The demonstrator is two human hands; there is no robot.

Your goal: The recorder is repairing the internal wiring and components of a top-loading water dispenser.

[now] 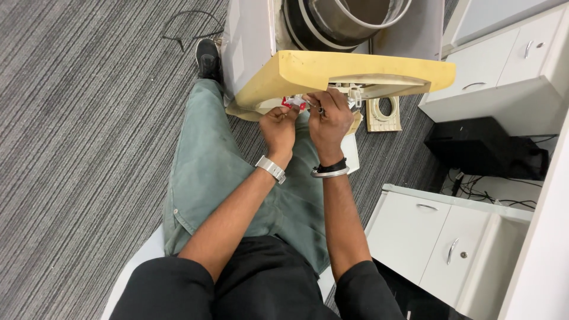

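Both hands meet at the underside edge of a yellowed plastic appliance panel (pixel 332 70) that juts out toward the person. The left hand (pixel 278 127), with a silver metal watch (pixel 271 169) on its wrist, is curled closed, its fingertips pinching a small red plastic part (pixel 293 104) that sits directly above and in front of its knuckles. The right hand (pixel 329 121), wearing a black band and a silver bangle (pixel 329 170), is just beside the left and touching the same spot; its fingers are bent shut around something small and dark, too small to tell what it is. The red part lies between the two hands, slightly nearer the left. Its long axis cannot be read.

Just beyond the right hand's fingertips a white plastic bracket (pixel 353 95) hangs under the panel. The panel's edge runs crosswise above both hands and overhangs them. Further beyond it stands the appliance's grey metal drum (pixel 349 18). On the carpet past the right hand lies a cream plastic frame with a round hole (pixel 384 115).
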